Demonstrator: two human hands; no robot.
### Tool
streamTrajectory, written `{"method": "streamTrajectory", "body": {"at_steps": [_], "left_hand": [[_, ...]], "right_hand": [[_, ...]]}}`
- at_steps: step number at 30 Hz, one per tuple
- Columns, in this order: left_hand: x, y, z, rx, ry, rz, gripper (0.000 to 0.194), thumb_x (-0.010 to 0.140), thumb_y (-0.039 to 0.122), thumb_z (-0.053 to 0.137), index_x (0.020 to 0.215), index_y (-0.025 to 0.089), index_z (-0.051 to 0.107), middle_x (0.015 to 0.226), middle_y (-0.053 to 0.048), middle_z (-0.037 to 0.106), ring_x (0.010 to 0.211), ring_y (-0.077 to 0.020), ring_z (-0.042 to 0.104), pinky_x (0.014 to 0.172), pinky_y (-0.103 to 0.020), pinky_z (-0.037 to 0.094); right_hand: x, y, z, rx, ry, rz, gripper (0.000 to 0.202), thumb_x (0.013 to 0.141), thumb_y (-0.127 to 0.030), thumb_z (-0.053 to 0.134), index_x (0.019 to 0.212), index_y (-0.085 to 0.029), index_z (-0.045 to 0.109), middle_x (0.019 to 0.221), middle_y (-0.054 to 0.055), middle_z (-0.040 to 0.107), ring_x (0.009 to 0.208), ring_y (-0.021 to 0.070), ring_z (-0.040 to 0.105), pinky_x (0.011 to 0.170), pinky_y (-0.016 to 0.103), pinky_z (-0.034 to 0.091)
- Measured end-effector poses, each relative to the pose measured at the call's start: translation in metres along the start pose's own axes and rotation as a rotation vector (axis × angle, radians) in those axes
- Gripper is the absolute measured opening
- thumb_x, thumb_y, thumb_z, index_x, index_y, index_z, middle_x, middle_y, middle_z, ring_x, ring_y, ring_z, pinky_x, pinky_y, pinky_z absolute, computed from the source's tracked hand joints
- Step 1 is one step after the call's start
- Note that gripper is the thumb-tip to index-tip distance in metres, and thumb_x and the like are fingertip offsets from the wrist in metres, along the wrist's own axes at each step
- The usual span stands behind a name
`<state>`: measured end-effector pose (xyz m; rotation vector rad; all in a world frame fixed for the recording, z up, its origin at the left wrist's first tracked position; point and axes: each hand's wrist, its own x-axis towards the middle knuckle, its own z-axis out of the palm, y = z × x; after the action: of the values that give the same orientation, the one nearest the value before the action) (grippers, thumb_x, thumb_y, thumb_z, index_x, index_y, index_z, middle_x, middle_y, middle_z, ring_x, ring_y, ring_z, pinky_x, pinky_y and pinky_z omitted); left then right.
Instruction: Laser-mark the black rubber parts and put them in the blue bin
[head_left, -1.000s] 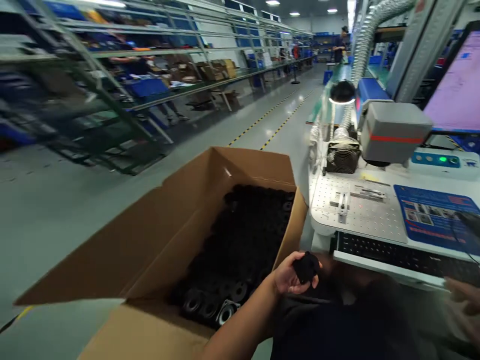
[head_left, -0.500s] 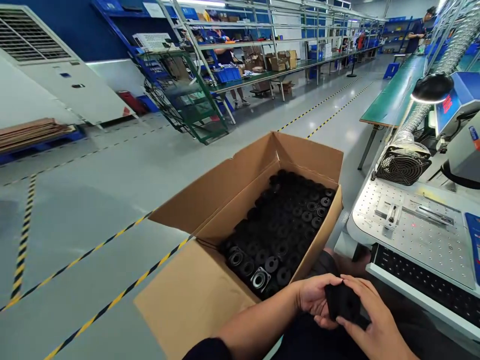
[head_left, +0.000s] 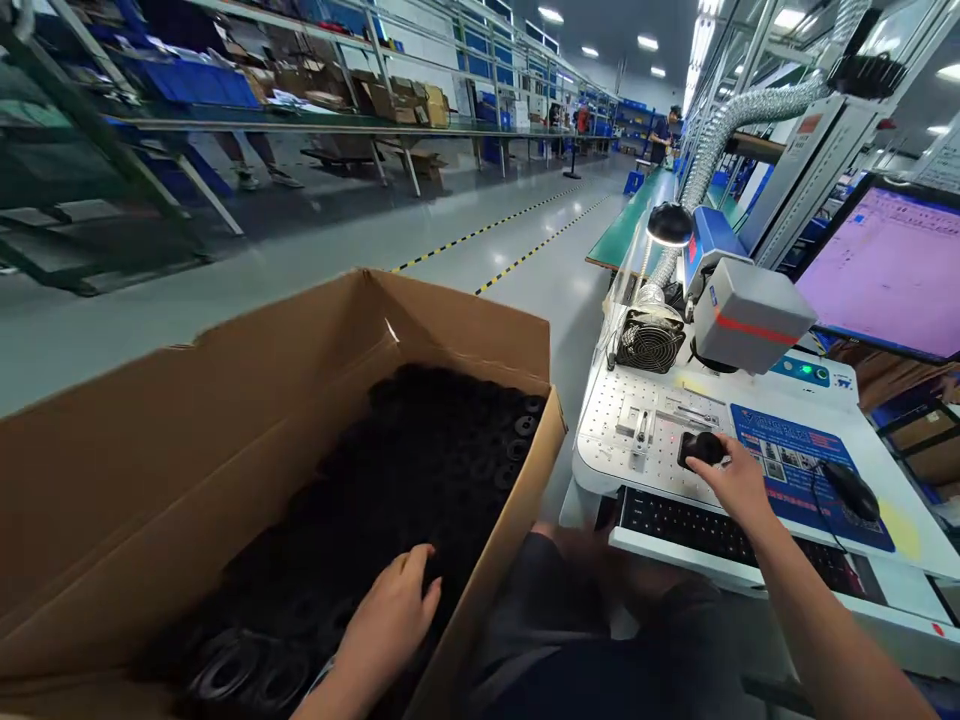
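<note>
My right hand (head_left: 742,485) grips a black part with a square base and rounded body (head_left: 703,450), holding it at the perforated metal plate (head_left: 600,440) of the bench machine. Whether the part rests on the plate or hovers just above, I cannot tell. Inside the cardboard box (head_left: 480,325), my left hand (head_left: 394,610) is over a mass of black round parts (head_left: 420,470). Its thumb and forefinger are apart, with no held part visible; the other fingers are partly hidden.
A keyboard (head_left: 690,535) sits on a tray below the plate. A grey machine head (head_left: 750,315), a fan (head_left: 651,342) and a lamp (head_left: 670,225) stand behind it. Right are a blue mat (head_left: 795,455), a mouse (head_left: 851,488) and a monitor (head_left: 892,270).
My hands have separated from around the black part. The right one carried it right to the metal plate; the left moved into the box. The view has turned right.
</note>
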<state>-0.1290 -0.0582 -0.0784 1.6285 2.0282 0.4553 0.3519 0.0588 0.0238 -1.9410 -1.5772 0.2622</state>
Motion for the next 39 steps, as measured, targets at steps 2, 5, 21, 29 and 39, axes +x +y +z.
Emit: {"method": "streamTrajectory", "body": {"at_steps": [2, 5, 21, 29, 39], "left_hand": [[0.002, -0.003, 0.005, 0.14, -0.077, 0.016, 0.045, 0.093, 0.029, 0.033, 0.128, 0.009, 0.053, 0.124, -0.021, 0.057, 0.107, -0.0349, 0.063, 0.088, -0.044, 0.052], [0.005, 0.004, 0.008, 0.249, -0.114, -0.023, 0.047, 0.096, 0.027, 0.031, 0.137, 0.007, 0.046, 0.125, -0.02, 0.053, 0.093, -0.0298, 0.066, 0.078, -0.04, 0.053], [0.014, 0.006, -0.005, 0.292, -0.111, -0.185, 0.035, 0.095, 0.032, 0.035, 0.121, 0.011, 0.045, 0.108, -0.012, 0.043, 0.085, -0.026, 0.065, 0.073, -0.036, 0.053], [0.009, 0.013, -0.003, 0.285, -0.18, -0.112, 0.045, 0.094, 0.03, 0.033, 0.131, 0.007, 0.045, 0.119, -0.017, 0.042, 0.096, -0.0294, 0.065, 0.078, -0.039, 0.055], [0.009, 0.016, -0.005, 0.442, -0.199, -0.086, 0.044, 0.094, 0.019, 0.034, 0.134, 0.008, 0.05, 0.118, -0.018, 0.047, 0.098, -0.029, 0.067, 0.081, -0.038, 0.056]], "right_hand": [[0.022, -0.001, 0.014, -0.046, -0.049, -0.023, 0.053, 0.071, -0.048, 0.075, 0.113, -0.016, 0.068, 0.115, 0.014, 0.07, 0.106, 0.0319, 0.065, 0.092, 0.042, 0.049], [0.045, -0.004, 0.038, -0.071, -0.138, -0.038, 0.045, 0.072, -0.043, 0.075, 0.109, -0.017, 0.071, 0.109, 0.012, 0.072, 0.099, 0.0303, 0.067, 0.085, 0.039, 0.05], [0.076, 0.005, 0.08, -0.06, -0.078, -0.083, 0.055, 0.071, -0.042, 0.076, 0.118, -0.016, 0.067, 0.117, 0.013, 0.069, 0.109, 0.0305, 0.064, 0.094, 0.04, 0.049], [0.048, 0.018, 0.08, -0.008, 0.024, 0.025, 0.085, 0.072, -0.064, 0.072, 0.137, -0.012, 0.057, 0.13, 0.019, 0.064, 0.107, 0.0338, 0.065, 0.09, 0.041, 0.051], [0.04, 0.021, 0.095, -0.042, 0.03, -0.008, 0.041, 0.083, -0.048, 0.06, 0.106, -0.016, 0.073, 0.104, 0.014, 0.07, 0.1, 0.032, 0.065, 0.086, 0.04, 0.049]]}}
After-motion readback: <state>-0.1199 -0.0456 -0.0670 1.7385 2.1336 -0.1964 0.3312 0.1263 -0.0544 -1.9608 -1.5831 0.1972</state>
